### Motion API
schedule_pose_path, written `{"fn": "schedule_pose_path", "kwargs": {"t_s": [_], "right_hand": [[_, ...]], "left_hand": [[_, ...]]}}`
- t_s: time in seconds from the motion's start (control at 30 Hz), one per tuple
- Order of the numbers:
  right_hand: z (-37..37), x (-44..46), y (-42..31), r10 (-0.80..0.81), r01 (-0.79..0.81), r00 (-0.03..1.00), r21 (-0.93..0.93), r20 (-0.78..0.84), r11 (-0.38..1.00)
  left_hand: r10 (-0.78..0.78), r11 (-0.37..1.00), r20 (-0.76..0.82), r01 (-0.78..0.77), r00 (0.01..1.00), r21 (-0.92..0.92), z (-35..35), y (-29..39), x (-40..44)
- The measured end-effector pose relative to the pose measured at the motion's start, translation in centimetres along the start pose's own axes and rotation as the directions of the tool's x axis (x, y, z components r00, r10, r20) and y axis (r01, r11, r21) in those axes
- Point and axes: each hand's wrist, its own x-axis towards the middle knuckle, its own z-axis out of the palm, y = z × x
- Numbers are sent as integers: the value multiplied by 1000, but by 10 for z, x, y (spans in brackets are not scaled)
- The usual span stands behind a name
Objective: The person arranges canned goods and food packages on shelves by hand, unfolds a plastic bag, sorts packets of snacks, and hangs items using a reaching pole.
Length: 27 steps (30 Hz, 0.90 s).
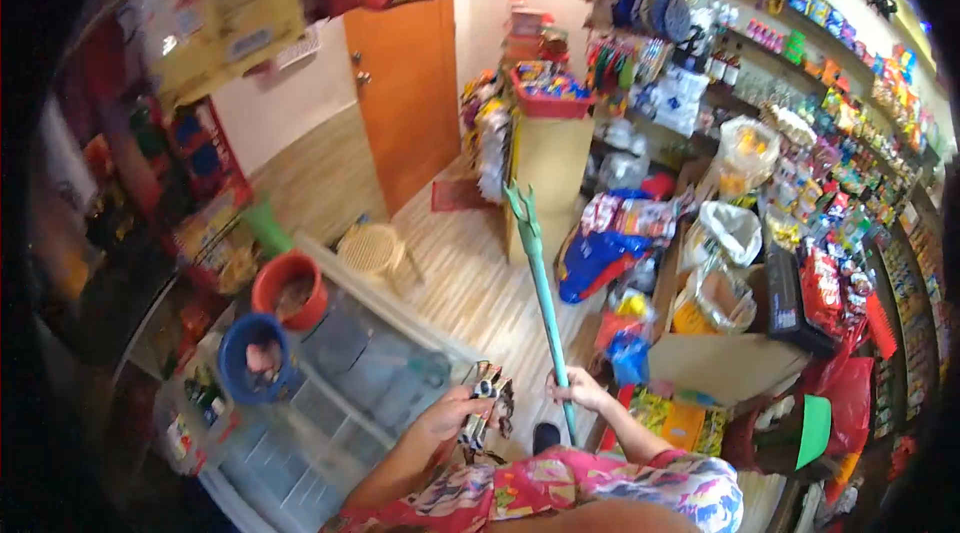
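Observation:
My right hand [578, 389] is closed round the lower part of a long green pole [543, 298]. The pole stands slanting up and away from me, and its forked tip [521, 203] is in front of the beige counter. My left hand [452, 415] grips a small bundle of shiny, dark and gold packets [484, 398], held upright near my waist. The two hands are apart, with the bundle left of the pole. What the packets are is too small to tell.
Left, a glass-topped case [345, 358] bears a blue tub [254, 358] and a red tub [289, 290]. Beyond are a wicker stool [370, 251], an orange door [405, 98] and a counter [548, 163] with a red basket [552, 105]. Packed shelves and boxes line the right; packets hang overhead.

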Motion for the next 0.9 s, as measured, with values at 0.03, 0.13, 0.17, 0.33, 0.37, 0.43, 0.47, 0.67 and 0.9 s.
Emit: {"fn": "schedule_pose_path", "kwargs": {"t_s": [0.03,0.13,0.17,0.33,0.37,0.43,0.47,0.67,0.9], "right_hand": [[-35,22,14,38,-39,998,-12,-44,999],[-66,43,-1,17,-25,992,-65,-123,998],[-75,53,-7,-18,-1,985,-110,-171,994],[-132,98,-15,-105,97,979,-53,-173,994],[-143,109,-12,-104,90,979,-88,-174,992],[-151,131,-20,-165,155,971,-71,-171,985],[-154,144,-20,-169,170,974,-4,-150,985],[-165,244,-21,-152,132,980,-149,-132,980],[-177,362,-31,-167,119,980,-345,-111,931]], "left_hand": [[7,997,27,-5,1000,-71,-21,-1,49],[50,989,-105,-65,993,-137,-22,36,102],[107,982,-73,-117,992,-145,-32,41,125],[113,960,-73,-128,991,-251,-55,113,197],[91,969,-137,-120,986,-217,-59,133,207],[85,976,-240,-128,967,-173,-71,173,224],[101,976,-279,-150,955,-159,-81,192,232],[299,950,-306,-311,904,11,-131,319,277],[369,929,-279,-349,886,121,-203,423,331]]}}
